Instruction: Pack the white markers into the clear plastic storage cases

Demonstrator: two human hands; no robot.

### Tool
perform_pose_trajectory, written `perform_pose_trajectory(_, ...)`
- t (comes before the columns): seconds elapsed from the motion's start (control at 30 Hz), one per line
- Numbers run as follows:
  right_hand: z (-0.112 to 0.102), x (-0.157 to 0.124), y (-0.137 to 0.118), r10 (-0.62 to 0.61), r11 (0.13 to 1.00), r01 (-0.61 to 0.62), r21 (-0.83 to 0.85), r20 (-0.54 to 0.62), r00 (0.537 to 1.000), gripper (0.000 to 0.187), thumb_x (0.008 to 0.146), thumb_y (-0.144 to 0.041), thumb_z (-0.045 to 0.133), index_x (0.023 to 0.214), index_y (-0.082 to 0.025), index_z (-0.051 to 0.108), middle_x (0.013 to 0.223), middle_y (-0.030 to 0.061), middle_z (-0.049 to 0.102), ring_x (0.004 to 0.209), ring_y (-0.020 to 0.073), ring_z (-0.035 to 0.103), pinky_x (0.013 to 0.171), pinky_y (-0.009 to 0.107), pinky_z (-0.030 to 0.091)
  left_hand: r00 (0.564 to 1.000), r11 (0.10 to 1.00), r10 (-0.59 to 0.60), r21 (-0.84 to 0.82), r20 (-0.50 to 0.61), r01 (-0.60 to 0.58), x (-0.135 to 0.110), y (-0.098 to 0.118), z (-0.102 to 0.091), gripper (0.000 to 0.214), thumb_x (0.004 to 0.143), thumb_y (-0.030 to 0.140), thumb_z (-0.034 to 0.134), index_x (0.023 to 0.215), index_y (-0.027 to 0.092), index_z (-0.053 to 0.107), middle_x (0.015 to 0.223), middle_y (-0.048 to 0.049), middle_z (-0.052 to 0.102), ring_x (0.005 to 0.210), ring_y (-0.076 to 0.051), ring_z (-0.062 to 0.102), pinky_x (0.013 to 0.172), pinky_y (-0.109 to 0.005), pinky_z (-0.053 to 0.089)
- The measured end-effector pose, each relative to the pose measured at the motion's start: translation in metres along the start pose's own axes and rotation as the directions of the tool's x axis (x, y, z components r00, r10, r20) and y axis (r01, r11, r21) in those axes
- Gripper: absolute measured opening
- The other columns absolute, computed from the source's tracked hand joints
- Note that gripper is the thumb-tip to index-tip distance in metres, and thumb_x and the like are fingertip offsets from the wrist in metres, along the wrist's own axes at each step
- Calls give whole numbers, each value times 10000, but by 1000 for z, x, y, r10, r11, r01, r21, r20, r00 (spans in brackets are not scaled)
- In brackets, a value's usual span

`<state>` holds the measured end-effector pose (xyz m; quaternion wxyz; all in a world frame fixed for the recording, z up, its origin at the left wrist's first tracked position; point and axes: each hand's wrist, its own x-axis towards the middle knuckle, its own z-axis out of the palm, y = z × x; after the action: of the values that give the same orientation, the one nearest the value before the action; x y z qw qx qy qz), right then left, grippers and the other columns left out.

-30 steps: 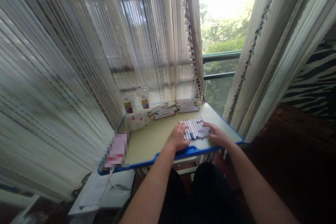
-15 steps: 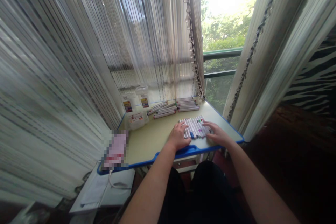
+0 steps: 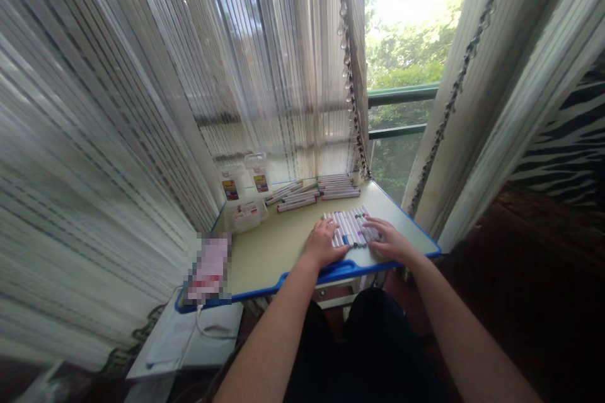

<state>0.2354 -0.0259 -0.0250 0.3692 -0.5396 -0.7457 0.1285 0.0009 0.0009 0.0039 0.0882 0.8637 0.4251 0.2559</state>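
A row of white markers point(image 3: 348, 227) lies side by side on the pale table point(image 3: 269, 255), close to its front edge. Some show blue, purple, green or dark ends. At the row's left side rests my left hand point(image 3: 324, 244), fingers spread over the outer markers and thumb stretched along the near ends. My right hand point(image 3: 390, 241) touches the right side, its fingers apart and covering part of the last markers. Neither hand is closed around a marker.
Loose markers point(image 3: 297, 195) and a stacked group of markers point(image 3: 339, 186) lie along the back. Clear plastic cases point(image 3: 248, 214) stand at the back left. A blurred pink item point(image 3: 210, 264) with a cable sits front left. Curtains point(image 3: 278, 75) hang behind.
My left thumb has shifted slightly right along the near ends of the markers. My right hand has barely moved, and the row looks slightly tighter. The camera view has shifted a little.
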Motion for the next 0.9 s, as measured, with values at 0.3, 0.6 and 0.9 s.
perform_pose_trajectory(0.3,-2,5,2,-37,999,39,33,-46,998,404,694,-310,553,1068,-200,657,1269,116,579,1209,301,492,1037,494,353,997,996,-60,-72,-45,56,-1,0,-4,590,684,469,688,1163,154,550,1331,-141,471,1264,-282,411,1082,-424,330)
perform_pose_trajectory(0.6,19,51,-76,-64,961,104,255,-161,985,338,800,-429,538,1038,-215,647,1251,111,588,1183,279,517,1018,444,376,912,969,-204,-206,-357,136,0,-37,-59,463,769,372,620,1161,157,500,1247,-124,540,1215,-230,474,1061,-399,362)
perform_pose_trajectory(0.9,95,143,-146,53,781,-23,624,-30,998,375,707,-438,591,982,-193,664,1059,93,685,1048,264,597,917,410,442,720,907,-413,-318,-558,275,-19,-119,-125,381,728,296,662,1068,161,557,1148,-116,594,1137,-239,539,987,-403,412)
